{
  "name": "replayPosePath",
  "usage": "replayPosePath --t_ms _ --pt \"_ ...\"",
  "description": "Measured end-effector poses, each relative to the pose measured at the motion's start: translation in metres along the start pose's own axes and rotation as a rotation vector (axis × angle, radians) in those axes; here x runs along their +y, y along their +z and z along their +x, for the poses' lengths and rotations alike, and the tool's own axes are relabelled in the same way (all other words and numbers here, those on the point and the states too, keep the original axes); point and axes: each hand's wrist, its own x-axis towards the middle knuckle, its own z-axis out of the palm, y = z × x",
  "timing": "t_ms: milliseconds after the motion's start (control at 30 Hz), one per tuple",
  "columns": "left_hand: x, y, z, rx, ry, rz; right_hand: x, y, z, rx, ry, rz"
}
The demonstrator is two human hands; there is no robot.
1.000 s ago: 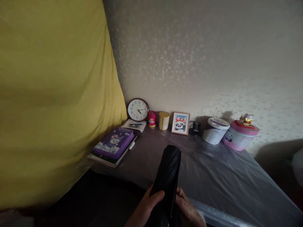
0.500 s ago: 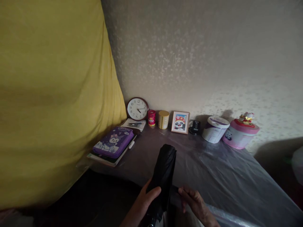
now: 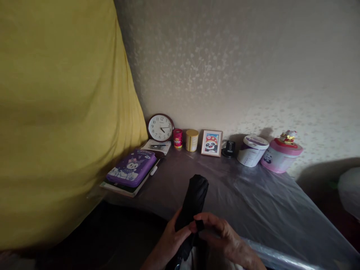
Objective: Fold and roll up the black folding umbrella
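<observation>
A folded black umbrella (image 3: 195,193) stands tilted in front of me, its top end leaning over the table's near part. My left hand (image 3: 176,234) is wrapped around its lower half, thumb across the front. On the umbrella's right side, my right hand (image 3: 218,234) pinches a short black strap (image 3: 199,225) between thumb and fingers, close to the left thumb. The handle end, low in the picture, is partly hidden by my left hand and the frame's edge.
On the covered table (image 3: 225,187), a purple case (image 3: 132,168) lies on books at left. Along the wall stand a clock (image 3: 161,127), a red can (image 3: 177,138), a yellow can (image 3: 192,140), a framed panda picture (image 3: 212,143) and two tubs (image 3: 252,151). A yellow curtain (image 3: 62,112) hangs left.
My right hand has moved left with the strap, from beside the umbrella to across its front, close to my left thumb. My left hand keeps its hold. The view has shifted slightly.
</observation>
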Motion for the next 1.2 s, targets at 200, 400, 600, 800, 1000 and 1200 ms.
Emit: replayPosePath --t_ms 200,400,600,800,1000,1200 --pt "-0.012 -0.006 0.005 -0.008 0.029 0.057 0.008 -0.004 0.005 0.034 -0.085 -0.191" --pt "-0.007 -0.004 0.002 -0.065 0.15 0.222 0.007 0.0 0.014 0.051 -0.196 -0.397" --pt "-0.011 -0.002 0.003 0.006 0.175 0.58 0.011 0.003 0.023 0.118 -0.306 -0.567" --pt "-0.018 -0.002 0.006 0.054 0.185 0.692 0.018 0.011 0.03 0.247 -0.161 -0.565" --pt "-0.02 -0.002 0.02 0.019 0.171 0.701 0.02 0.015 0.038 0.327 -0.042 -0.651" --pt "-0.013 -0.011 0.051 0.002 0.177 0.812 -0.035 -0.029 0.022 0.435 -0.21 -0.425"
